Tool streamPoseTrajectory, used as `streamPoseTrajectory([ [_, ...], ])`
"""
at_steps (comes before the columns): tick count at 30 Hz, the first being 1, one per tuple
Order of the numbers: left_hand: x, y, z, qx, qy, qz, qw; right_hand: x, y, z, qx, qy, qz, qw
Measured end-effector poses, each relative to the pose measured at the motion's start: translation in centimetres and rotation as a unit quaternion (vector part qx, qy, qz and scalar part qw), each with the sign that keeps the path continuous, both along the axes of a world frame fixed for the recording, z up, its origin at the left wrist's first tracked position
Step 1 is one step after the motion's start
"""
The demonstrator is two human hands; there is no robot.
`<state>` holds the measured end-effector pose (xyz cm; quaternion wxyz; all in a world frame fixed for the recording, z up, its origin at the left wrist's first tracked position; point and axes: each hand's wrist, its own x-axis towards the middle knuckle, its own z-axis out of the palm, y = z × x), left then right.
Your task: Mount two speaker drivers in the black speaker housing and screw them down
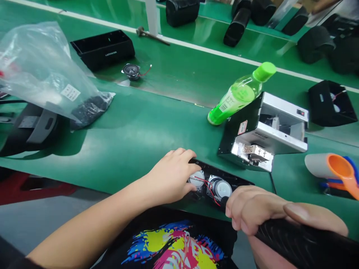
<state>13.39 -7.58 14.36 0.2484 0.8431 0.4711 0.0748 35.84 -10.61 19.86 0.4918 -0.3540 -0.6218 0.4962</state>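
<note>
**Driver on the speaker panel**

Nearest you, your right hand (252,211) is wrapped tight round a black ribbed power screwdriver (303,243), its tip pointing to 10 o'clock at the black speaker panel (221,183) lying at the near edge of the green desk (134,130). Your left hand (172,177) presses fingers-down on the panel's left end, closed on nothing, just pinning it. Two round silver speaker drivers (220,186) with thin red wires (209,186) sit in the panel, between your hands.

This looks like the fastening step: the driver tip is touching or just beside the right speaker, though the exact contact is hidden by your knuckles. The next move calls for a steady panel and a tip clear of the wires.

At 1 o'clock from the panel stands a silver metal screw feeder box (269,130), with a green plastic bottle (238,95) leaning on it.
</note>
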Motion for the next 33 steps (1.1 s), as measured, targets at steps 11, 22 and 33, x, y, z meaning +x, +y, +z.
streamPoseTrajectory([
  [11,-0.2,0.1,-0.3,-0.003,-0.011,-0.001,1.0,1.4,-0.4,-1.1,-0.094,-0.03,-0.005,0.995],
  [22,-0.1,0.0,-0.4,0.015,-0.017,-0.002,1.0,4.3,-1.4,-4.2,-0.051,-0.033,0.003,0.998],
  [33,-0.2,0.0,-0.4,0.014,-0.019,0.001,1.0,5.3,-2.7,-5.8,0.013,-0.051,0.017,0.998],
])
